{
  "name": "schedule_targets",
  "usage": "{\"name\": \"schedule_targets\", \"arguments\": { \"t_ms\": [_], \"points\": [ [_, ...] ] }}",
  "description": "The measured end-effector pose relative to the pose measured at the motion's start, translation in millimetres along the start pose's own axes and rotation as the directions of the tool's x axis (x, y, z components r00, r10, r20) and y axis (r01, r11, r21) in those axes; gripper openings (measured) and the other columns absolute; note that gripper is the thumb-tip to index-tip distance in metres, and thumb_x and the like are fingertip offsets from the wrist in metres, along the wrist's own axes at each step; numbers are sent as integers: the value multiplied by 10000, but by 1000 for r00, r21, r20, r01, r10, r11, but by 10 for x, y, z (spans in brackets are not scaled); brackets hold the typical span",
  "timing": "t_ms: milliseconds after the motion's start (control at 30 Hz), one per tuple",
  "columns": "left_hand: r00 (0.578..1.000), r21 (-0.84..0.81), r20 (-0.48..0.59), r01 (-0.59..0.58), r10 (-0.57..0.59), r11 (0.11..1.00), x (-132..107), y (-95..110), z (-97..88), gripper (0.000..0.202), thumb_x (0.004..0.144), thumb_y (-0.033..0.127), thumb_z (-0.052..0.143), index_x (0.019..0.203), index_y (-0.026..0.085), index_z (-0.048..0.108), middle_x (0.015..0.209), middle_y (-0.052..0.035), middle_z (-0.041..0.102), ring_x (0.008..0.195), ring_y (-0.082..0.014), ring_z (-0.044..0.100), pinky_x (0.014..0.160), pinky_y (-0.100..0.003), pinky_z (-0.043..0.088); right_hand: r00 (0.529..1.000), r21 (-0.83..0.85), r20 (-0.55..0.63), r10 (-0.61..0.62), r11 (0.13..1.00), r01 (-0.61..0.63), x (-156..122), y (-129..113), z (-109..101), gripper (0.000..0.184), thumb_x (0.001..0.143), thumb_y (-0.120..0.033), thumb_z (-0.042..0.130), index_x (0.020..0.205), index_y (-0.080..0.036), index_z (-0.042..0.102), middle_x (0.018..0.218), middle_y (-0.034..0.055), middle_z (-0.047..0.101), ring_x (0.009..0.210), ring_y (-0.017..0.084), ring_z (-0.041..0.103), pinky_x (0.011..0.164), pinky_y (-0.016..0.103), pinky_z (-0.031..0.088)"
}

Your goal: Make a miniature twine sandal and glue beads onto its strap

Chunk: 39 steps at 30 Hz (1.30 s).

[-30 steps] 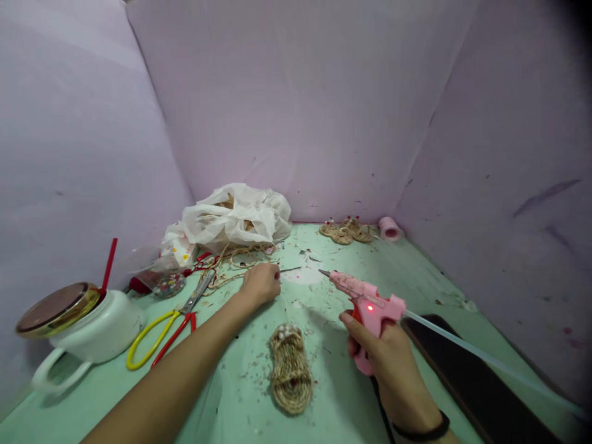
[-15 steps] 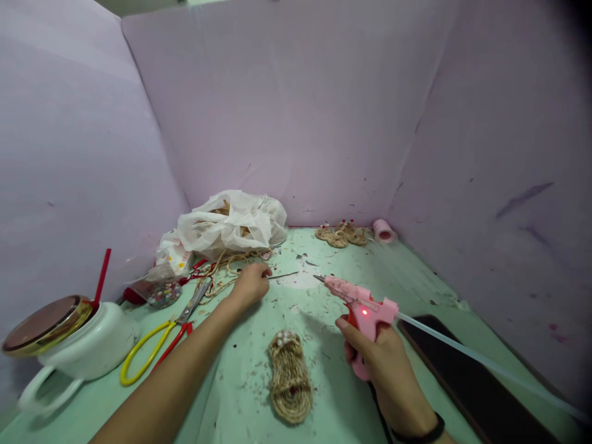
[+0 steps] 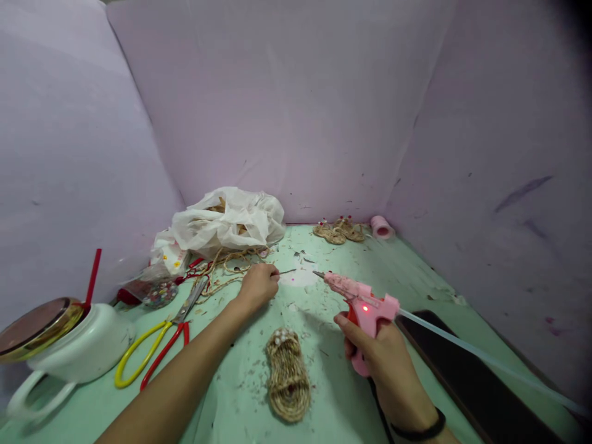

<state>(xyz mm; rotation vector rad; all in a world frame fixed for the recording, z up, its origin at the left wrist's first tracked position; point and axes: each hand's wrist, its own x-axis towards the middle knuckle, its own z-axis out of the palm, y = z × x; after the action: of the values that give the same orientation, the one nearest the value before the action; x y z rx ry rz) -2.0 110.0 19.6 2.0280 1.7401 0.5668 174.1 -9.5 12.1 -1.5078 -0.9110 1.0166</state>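
My right hand is closed round the grip of a pink glue gun; its red light is on and its nozzle points left toward the table's middle. A clear glue stick trails from its back. My left hand rests on the green table with fingers curled, pinching a thin dark sliver whose end points at the nozzle. A small woven straw sandal with white beads at its toe lies between my forearms.
At the left stand a white mug with a gold lid, yellow and red scissors, a bead bag, jute cord and a white plastic bag. Two finished sandals and a pink roll sit by the back wall. A black slab lies at the right.
The view shifted slightly left. My left hand crept a little right with the sliver; my right hand and the glue gun barely moved.
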Motion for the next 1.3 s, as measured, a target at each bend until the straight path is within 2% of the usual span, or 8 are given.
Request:
{"name": "schedule_targets", "arguments": {
  "t_ms": [133,200,300,600,767,900,1033,1300],
  "points": [
    [996,-281,85,-1,27,960,-538,142,-180,286,764,253,456,936,125,645,641,-32,629,562,-134,565,561,-240,448,995,106,73,74,991,-82,-84,-97,45,250,557,-361,681,642,-145,588,373,-41,492,342,105,444,334,201,320],
    [984,-700,176,107,26,706,-821,195,-196,236,693,263,561,862,120,644,591,-12,599,517,-110,532,543,-231,441,988,170,125,96,979,-116,-161,-131,87,262,525,-336,698,668,-136,608,438,-23,542,360,106,469,341,204,343],
    [976,-866,219,203,-19,456,-1092,262,-140,216,596,249,677,767,124,639,555,-3,595,489,-98,521,513,-217,422,980,234,189,68,966,-113,-279,-135,152,269,527,-312,705,708,-134,614,592,18,628,395,103,508,357,200,363],
    [993,-731,-21,-93,115,676,-1288,383,-77,36,669,141,602,703,145,617,634,-13,595,577,-120,546,533,-215,421,950,115,312,5,992,-43,-362,-95,159,254,634,-373,665,655,-134,581,440,-23,549,356,75,441,342,179,316],
    [901,-549,-152,-419,407,723,-1339,355,-78,171,740,86,481,772,149,637,795,-59,606,771,-154,566,706,-258,439,948,59,314,-51,998,34,-351,-102,170,231,606,-331,668,561,-152,529,436,-38,512,367,72,431,342,177,304],
    [990,-685,10,-94,138,723,-1315,371,-65,155,706,236,572,804,129,625,717,-53,611,599,-135,557,549,-243,441,968,-11,231,-94,995,99,-349,-86,173,167,630,-310,645,662,-156,590,449,-46,515,380,92,453,357,193,332],
    [959,-766,280,245,-36,594,-1280,382,-46,271,647,345,608,745,93,626,478,4,549,388,-88,477,427,-217,388,965,-124,173,-198,967,221,-369,-69,162,161,649,-317,633,707,-167,637,496,-22,574,430,123,509,411,222,387],
    [921,-802,377,377,-97,463,-1270,391,-79,301,549,358,659,665,86,601,413,-4,563,315,-80,463,346,-191,363,956,-166,139,-259,945,281,-464,-71,182,121,688,-293,617,736,-187,653,713,19,696,673,184,639,644,266,495]
  ]
}}
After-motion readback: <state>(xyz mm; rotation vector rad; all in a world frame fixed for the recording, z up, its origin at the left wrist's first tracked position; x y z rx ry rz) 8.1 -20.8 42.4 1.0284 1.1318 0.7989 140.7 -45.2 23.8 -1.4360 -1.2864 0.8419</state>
